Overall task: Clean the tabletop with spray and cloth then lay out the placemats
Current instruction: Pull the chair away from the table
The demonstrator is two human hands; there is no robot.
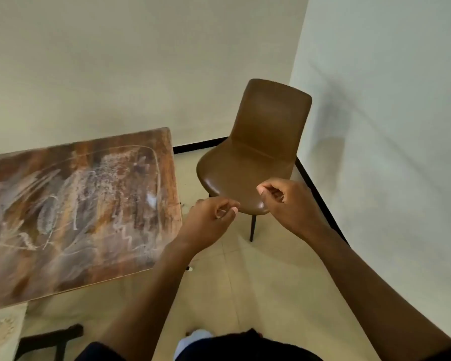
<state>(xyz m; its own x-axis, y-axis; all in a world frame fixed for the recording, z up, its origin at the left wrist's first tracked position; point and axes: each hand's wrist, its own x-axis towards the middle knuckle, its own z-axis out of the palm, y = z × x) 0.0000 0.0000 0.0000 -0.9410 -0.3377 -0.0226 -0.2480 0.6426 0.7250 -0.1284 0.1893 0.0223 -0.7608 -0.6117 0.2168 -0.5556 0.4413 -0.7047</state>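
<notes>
The wooden tabletop [71,212] fills the left of the view, streaked with whitish scribbles and smears. My left hand [211,217] hovers just off the table's right edge, fingers loosely curled and holding nothing. My right hand [279,201] hangs in front of the chair seat, fingers curled too, with nothing in it. The hands are a short way apart. A pale patterned placemat [3,332] shows at the bottom left corner, below the table's near edge. No spray bottle or cloth is in view.
A brown leather chair [261,142] on dark legs stands in the room's corner, right of the table. Pale walls meet behind it, with black skirting along the tiled floor [258,287]. A dark table leg [50,340] shows at the bottom left.
</notes>
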